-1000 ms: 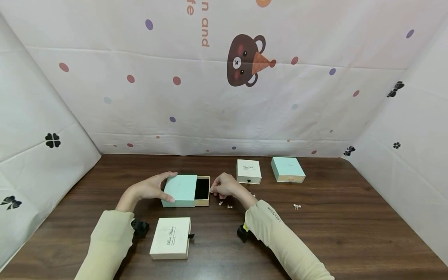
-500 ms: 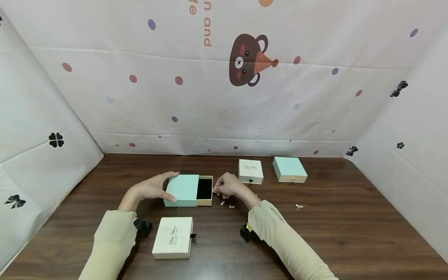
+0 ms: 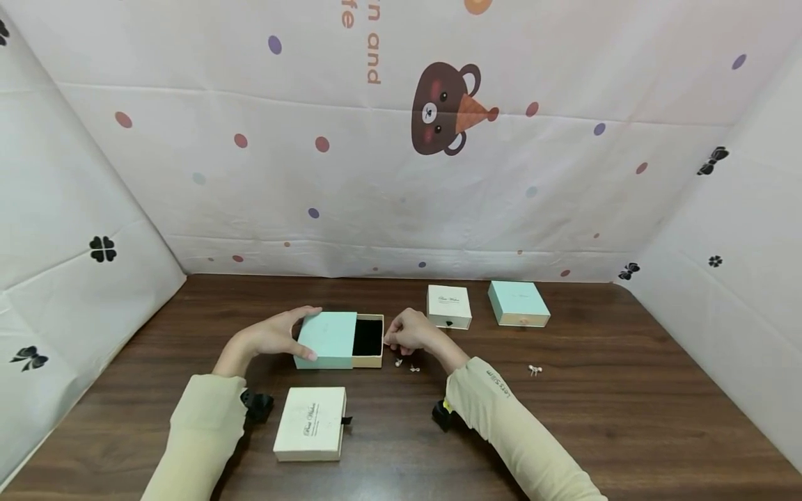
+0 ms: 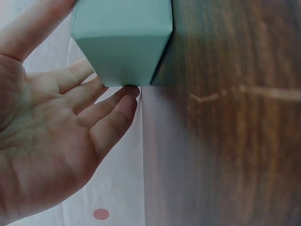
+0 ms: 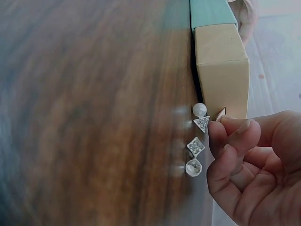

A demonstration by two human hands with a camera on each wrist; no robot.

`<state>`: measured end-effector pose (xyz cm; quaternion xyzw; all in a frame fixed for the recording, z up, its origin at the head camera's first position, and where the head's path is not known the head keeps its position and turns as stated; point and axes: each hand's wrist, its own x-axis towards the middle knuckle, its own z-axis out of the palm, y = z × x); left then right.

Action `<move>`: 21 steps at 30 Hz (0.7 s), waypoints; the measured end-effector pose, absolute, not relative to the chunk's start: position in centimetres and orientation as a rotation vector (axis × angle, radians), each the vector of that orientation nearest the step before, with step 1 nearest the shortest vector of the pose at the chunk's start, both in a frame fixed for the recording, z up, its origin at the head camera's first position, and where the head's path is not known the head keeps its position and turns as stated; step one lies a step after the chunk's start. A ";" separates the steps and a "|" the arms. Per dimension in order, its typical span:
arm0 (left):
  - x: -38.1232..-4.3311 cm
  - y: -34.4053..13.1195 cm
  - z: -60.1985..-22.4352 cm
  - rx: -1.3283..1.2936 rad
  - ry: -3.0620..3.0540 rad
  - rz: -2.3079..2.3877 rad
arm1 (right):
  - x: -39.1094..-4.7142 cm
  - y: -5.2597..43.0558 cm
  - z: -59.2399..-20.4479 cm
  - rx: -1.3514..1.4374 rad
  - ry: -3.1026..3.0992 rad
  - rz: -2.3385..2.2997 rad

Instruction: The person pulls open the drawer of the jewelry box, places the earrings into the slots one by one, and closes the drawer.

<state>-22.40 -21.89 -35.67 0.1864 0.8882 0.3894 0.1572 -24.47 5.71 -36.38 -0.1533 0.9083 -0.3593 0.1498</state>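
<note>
A teal drawer-style jewelry box (image 3: 326, 339) lies on the table with its tan inner drawer (image 3: 368, 362) partly out to the right, showing a black lining (image 3: 367, 337). My left hand (image 3: 272, 335) grips the sleeve at its left end, thumb on the near side and fingers at the far side. My right hand (image 3: 410, 332) pinches the small pull tab (image 5: 221, 114) on the drawer's end face, with thumb and fingertips together. Just by those fingers in the right wrist view lie an earring with a pearl and a triangle (image 5: 201, 117) and one with a sparkling square (image 5: 195, 148).
A white lettered box (image 3: 311, 424) with a black ribbon tab lies nearest me. At the back right stand a smaller white box (image 3: 448, 306) and another teal box (image 3: 519, 304). More small earrings (image 3: 535, 370) lie on the right. White printed cloth (image 3: 363, 174) walls the table.
The drawer has slid a little farther out of the teal sleeve, and my right hand has moved slightly right with it. My left hand keeps its grip. The head view has shifted slightly.
</note>
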 end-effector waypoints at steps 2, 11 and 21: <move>-22.4 -21.9 -35.7 0.534 2.541 1.115 | -24.5 5.8 -36.4 -0.444 2.609 -1.030; -22.4 -21.8 -35.5 0.537 2.533 1.128 | -24.4 5.9 -36.2 -0.424 2.607 -1.030; -22.3 -21.8 -35.6 0.519 2.545 1.113 | -24.6 6.3 -36.2 -0.438 2.601 -0.993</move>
